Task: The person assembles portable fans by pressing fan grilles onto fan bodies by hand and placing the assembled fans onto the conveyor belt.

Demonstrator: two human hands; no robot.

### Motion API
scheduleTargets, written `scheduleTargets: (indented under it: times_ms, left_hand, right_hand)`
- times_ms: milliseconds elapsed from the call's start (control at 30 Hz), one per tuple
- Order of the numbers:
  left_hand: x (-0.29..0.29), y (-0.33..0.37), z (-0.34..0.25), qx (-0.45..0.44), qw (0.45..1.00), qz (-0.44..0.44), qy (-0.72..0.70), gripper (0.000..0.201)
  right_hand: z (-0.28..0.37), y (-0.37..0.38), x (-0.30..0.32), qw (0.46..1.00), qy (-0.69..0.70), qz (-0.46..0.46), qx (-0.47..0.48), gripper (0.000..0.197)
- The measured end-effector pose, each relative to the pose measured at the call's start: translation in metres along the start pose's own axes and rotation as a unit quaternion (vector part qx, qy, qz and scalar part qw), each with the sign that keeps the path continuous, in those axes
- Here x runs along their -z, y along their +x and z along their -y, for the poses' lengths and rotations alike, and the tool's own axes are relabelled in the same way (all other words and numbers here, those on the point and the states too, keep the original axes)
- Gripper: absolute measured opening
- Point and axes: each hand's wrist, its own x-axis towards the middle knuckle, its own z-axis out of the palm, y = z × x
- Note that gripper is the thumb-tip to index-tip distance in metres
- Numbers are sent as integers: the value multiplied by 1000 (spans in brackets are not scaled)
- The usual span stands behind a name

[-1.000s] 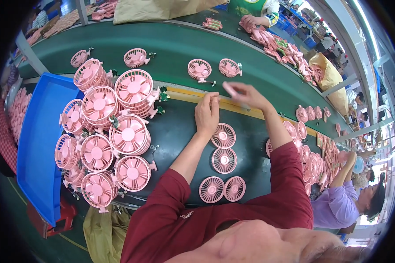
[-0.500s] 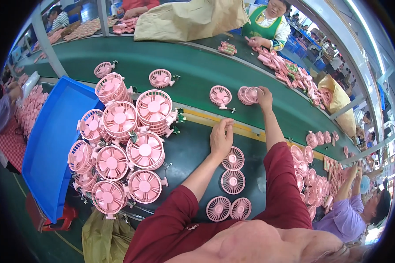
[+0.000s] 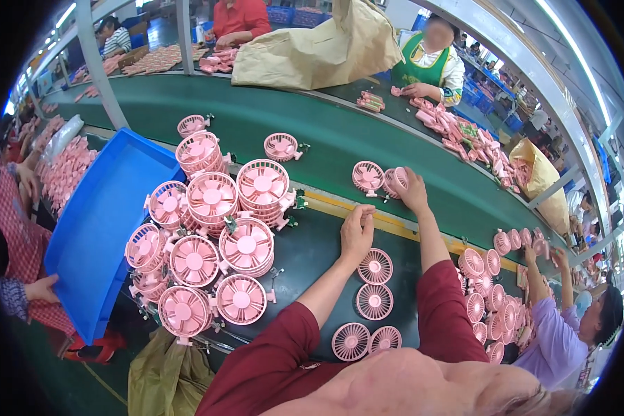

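At the near edge of the green belt, my right hand (image 3: 414, 193) is closed on a small round pink fan head (image 3: 395, 182), tilted beside another pink fan head (image 3: 368, 177) that lies on the belt. My left hand (image 3: 357, 234) is lower and to the left, over the yellow edge strip, with its fingers curled together; their inner side is hidden, and I cannot make out anything in them. Below it, on the dark table, lie several loose pink spoked grilles (image 3: 375, 266). Stacks of pink fan heads (image 3: 245, 246) with small green circuit boards stand to my left.
A long blue tray (image 3: 83, 249) stands at the left, a co-worker's hand (image 3: 43, 288) at its side. More pink fan parts (image 3: 489, 305) are piled at the right, near a person in purple (image 3: 551, 347). Across the green belt (image 3: 312, 121), a person in a green apron (image 3: 423, 69) handles pink parts.
The fan head and grille at my right hand have come together and tilted. My left hand stays curled. At the left a co-worker's hand now touches the tray; the person in purple reaches toward the belt.
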Motion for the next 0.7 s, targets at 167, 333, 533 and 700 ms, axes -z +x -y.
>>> scheduleTargets:
  times_ms: [167,333,533,700]
  left_hand:
    - [14,-3,6,11,999,-30,-3,16]
    - [15,-18,-2,61,997,-24,27,18]
    - [-27,-31,-3,19,992,-14,-125,22]
    - [-24,-23,1,323,870,101,-360,60]
  right_hand:
    - [25,-15,-11,999,16,12,36,77]
    - [24,-31,0,992,2,43,115,77]
    - [-21,-50,45,954,296,18,-45,53]
    - [60,-103,89,937,335,50,86,63]
